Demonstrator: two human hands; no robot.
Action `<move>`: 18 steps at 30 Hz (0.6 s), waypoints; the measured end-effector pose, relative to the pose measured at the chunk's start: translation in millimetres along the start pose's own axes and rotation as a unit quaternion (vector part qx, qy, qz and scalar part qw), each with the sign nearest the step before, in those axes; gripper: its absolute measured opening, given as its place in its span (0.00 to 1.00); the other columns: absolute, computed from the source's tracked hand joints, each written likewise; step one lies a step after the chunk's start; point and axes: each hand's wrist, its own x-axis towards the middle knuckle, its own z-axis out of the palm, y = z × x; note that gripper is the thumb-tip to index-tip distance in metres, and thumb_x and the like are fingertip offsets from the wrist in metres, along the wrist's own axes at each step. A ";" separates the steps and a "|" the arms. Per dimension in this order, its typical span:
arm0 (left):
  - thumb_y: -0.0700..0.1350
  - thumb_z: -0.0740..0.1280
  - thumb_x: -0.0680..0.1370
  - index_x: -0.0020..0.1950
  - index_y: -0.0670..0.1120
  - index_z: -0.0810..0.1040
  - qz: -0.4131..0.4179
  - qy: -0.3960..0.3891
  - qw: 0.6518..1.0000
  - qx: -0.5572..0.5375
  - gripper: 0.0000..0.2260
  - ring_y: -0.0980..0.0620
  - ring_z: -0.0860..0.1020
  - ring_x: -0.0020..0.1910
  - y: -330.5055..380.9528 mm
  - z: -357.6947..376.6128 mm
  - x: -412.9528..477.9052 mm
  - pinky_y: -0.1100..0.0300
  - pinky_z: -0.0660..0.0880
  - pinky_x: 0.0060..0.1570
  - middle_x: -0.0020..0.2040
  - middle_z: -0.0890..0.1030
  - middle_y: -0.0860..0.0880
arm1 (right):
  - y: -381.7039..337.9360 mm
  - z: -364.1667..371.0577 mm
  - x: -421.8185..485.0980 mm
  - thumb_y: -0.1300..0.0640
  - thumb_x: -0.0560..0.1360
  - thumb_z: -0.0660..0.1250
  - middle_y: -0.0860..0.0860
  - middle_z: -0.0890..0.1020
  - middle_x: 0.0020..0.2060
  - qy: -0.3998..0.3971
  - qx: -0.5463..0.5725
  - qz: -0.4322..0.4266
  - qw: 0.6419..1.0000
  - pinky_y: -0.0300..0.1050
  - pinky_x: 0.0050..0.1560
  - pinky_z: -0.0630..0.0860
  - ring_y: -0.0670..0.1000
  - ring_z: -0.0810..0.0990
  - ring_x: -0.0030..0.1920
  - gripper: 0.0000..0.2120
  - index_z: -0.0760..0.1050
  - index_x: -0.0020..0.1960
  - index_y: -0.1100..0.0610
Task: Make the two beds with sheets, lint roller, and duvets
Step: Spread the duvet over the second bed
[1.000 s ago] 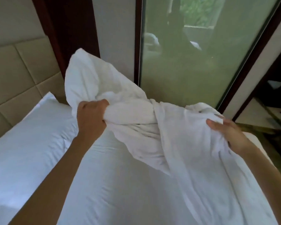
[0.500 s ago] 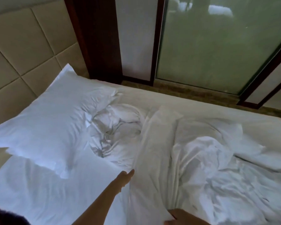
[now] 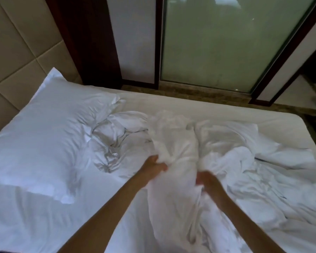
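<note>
The bed [image 3: 199,108] fills most of what I see, a wide flat mattress under smooth white cotton, its far edge running from 10 to 2 o'clock. Beyond it at 12 to 1 o'clock stands a tall frosted glass panel [image 3: 217,42] in a dark wooden frame, and at 10 o'clock a padded beige headboard [image 3: 16,52] stitched into squares. The crumpled sheet [image 3: 244,161], thin, white and deeply creased, lies heaped across the bed from the centre out to 3 and 5 o'clock. A plump rectangular pillow [image 3: 44,134] lies at 9 o'clock, dented and wrinkled. At the centre my left hand [image 3: 153,168] clenches a raised ridge of the sheet; my right hand [image 3: 205,178], blurred, curls its fingers into the same ridge just beside it.
</note>
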 end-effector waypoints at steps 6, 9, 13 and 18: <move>0.54 0.69 0.74 0.46 0.58 0.77 -0.092 -0.130 0.982 0.104 0.04 0.62 0.75 0.44 -102.9 36.6 -61.7 0.70 0.63 0.57 0.36 0.74 0.57 | -34.3 73.6 22.8 0.39 0.70 0.69 0.60 0.68 0.68 0.013 -0.414 0.015 0.910 0.50 0.65 0.69 0.61 0.70 0.67 0.47 0.48 0.76 0.58; 0.66 0.69 0.68 0.59 0.71 0.73 0.047 0.090 0.989 0.112 0.20 0.53 0.78 0.44 -139.6 82.8 -70.0 0.46 0.58 0.70 0.36 0.75 0.47 | 27.1 77.7 3.7 0.57 0.78 0.59 0.58 0.73 0.65 -0.051 -0.584 -0.054 0.808 0.44 0.64 0.68 0.56 0.73 0.65 0.21 0.64 0.68 0.63; 0.46 0.70 0.75 0.45 0.47 0.78 -0.139 -0.170 0.970 0.101 0.04 0.61 0.79 0.39 -130.7 16.8 -102.7 0.62 0.73 0.48 0.40 0.81 0.56 | 79.8 40.3 -21.1 0.63 0.75 0.61 0.56 0.78 0.59 -0.175 -0.464 -0.028 0.868 0.37 0.50 0.71 0.48 0.78 0.55 0.18 0.72 0.65 0.58; 0.57 0.62 0.78 0.70 0.46 0.68 -0.119 0.051 0.957 0.260 0.24 0.45 0.71 0.66 -128.9 6.3 -42.5 0.58 0.71 0.59 0.69 0.69 0.43 | 67.1 3.0 -96.4 0.72 0.73 0.57 0.44 0.74 0.35 -0.281 -0.307 -0.050 0.908 0.29 0.26 0.65 0.32 0.71 0.24 0.18 0.74 0.53 0.54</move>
